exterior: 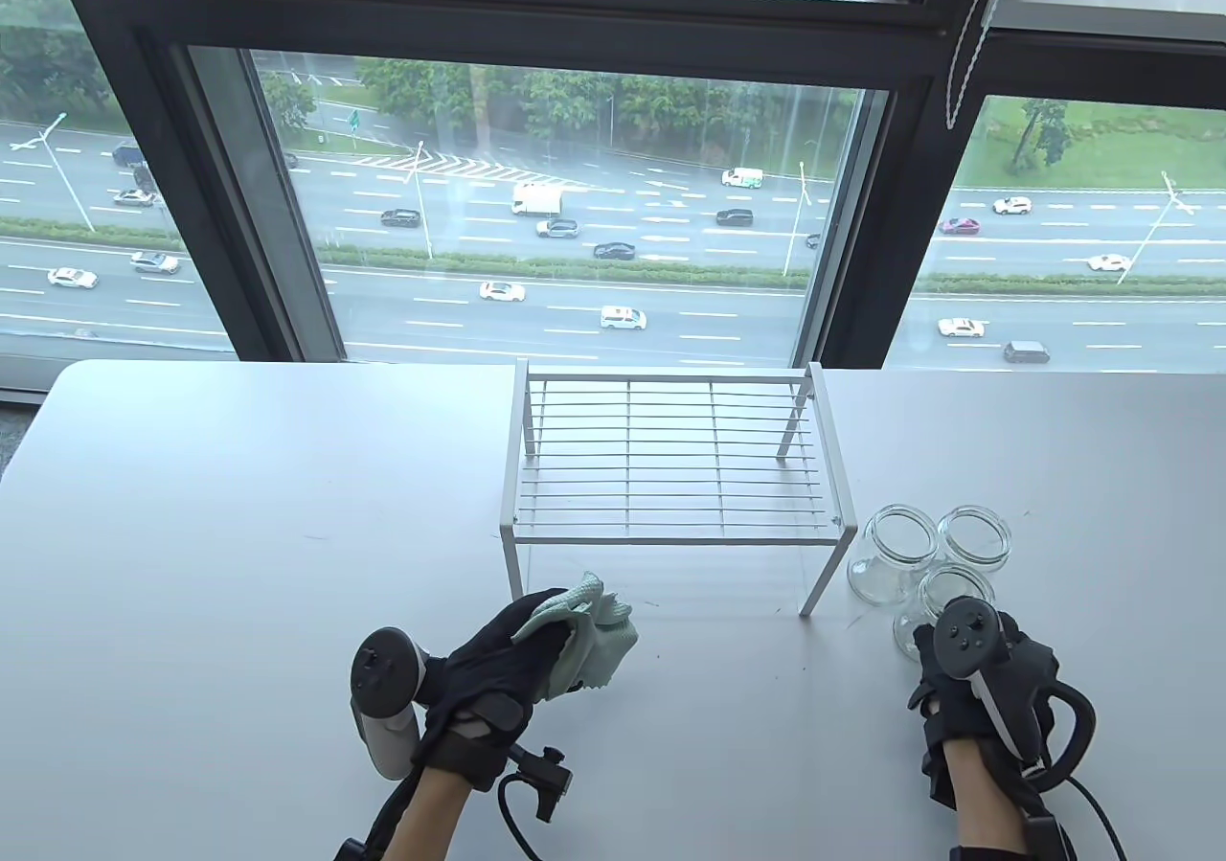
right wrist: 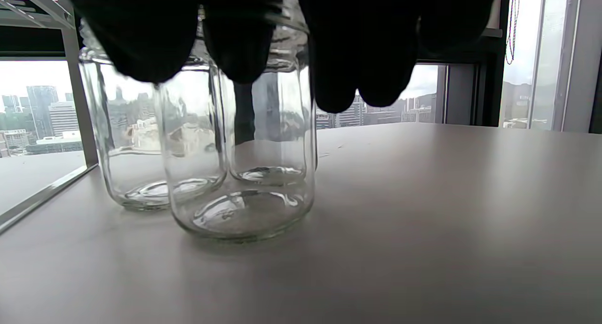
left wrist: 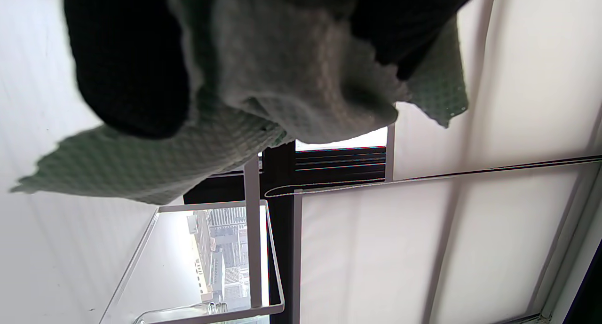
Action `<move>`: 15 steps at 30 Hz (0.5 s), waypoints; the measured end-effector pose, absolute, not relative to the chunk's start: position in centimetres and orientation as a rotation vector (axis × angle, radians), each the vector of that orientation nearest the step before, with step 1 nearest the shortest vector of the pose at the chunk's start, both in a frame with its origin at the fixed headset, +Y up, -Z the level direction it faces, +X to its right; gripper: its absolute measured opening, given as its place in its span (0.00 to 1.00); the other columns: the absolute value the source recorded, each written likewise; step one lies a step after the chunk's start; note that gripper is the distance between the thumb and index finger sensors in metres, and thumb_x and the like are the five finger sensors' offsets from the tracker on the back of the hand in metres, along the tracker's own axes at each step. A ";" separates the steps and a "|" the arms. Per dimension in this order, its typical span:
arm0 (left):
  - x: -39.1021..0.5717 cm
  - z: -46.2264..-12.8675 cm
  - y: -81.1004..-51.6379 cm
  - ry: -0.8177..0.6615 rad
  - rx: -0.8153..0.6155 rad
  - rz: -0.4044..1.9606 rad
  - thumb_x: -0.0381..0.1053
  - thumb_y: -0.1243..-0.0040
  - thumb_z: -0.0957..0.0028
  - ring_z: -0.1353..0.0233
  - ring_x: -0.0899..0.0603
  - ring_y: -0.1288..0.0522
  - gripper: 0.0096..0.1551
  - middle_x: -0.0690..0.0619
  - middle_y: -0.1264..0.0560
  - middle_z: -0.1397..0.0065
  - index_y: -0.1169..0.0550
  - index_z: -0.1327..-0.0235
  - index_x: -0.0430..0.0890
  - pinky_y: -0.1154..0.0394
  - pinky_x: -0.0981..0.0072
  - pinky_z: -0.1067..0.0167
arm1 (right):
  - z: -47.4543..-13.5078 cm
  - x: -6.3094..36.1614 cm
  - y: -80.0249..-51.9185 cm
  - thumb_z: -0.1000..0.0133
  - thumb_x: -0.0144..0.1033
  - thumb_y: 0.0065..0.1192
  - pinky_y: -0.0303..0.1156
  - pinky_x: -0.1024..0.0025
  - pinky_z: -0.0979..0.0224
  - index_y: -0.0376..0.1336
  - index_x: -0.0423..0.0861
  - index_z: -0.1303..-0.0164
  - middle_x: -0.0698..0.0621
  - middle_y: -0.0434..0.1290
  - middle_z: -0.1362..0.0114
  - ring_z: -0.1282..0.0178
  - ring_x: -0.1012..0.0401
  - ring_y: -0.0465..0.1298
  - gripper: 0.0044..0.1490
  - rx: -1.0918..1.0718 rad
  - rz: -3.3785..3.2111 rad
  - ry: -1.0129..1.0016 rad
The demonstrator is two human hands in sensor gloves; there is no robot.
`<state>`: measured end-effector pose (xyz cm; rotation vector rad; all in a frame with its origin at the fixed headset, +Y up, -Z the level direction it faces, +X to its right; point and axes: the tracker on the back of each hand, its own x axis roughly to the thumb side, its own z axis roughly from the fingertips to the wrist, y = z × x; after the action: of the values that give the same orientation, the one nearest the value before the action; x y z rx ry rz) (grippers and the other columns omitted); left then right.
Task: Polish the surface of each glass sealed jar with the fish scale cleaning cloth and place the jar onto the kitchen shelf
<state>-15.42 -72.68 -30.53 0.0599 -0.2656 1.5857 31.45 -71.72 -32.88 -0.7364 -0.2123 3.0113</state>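
Note:
Three clear glass jars stand lidless on the table right of the shelf: the nearest jar (exterior: 927, 602) (right wrist: 240, 183), a left jar (exterior: 891, 555) (right wrist: 127, 140) and a far jar (exterior: 973, 535). My right hand (exterior: 934, 645) (right wrist: 263, 79) hovers at the nearest jar's rim with fingers hanging down; whether they touch the glass is hidden. My left hand (exterior: 536, 641) grips a crumpled pale green fish scale cloth (exterior: 599, 636) (left wrist: 282, 79) just above the table, in front of the shelf. The white wire kitchen shelf (exterior: 670, 464) (left wrist: 251, 230) (right wrist: 80, 103) carries nothing.
The white table (exterior: 239, 516) reaches to a large window (exterior: 575, 210) right behind the shelf. A bead cord (exterior: 967, 47) hangs at the upper right. The shelf's front right leg (exterior: 824, 564) stands close to the jars.

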 end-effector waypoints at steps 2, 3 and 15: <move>-15.4 -30.5 -72.7 -0.266 0.061 1.585 0.55 0.34 0.47 0.46 0.33 0.14 0.27 0.41 0.16 0.39 0.20 0.38 0.47 0.12 0.53 0.56 | -32.6 31.4 -71.1 0.54 0.56 0.69 0.64 0.40 0.27 0.69 0.59 0.43 0.38 0.75 0.29 0.32 0.42 0.76 0.30 -0.769 3.008 -0.147; -15.4 -30.5 -72.7 -0.266 0.062 1.587 0.55 0.34 0.47 0.46 0.33 0.14 0.27 0.41 0.16 0.39 0.20 0.38 0.47 0.12 0.53 0.56 | -32.3 31.4 -70.6 0.55 0.56 0.69 0.64 0.40 0.27 0.70 0.59 0.43 0.38 0.76 0.30 0.33 0.42 0.76 0.30 -0.770 3.007 -0.153; -15.0 -30.4 -72.4 -0.293 0.067 1.590 0.56 0.35 0.47 0.46 0.33 0.14 0.26 0.41 0.16 0.38 0.21 0.37 0.48 0.12 0.53 0.55 | -30.7 26.6 -68.0 0.55 0.57 0.71 0.65 0.40 0.28 0.71 0.58 0.44 0.37 0.78 0.31 0.34 0.42 0.78 0.30 -0.024 2.689 0.279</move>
<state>-14.97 -72.37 -30.36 0.0668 -0.2928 1.5904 26.60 -68.03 -30.68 -0.0239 0.2795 2.6892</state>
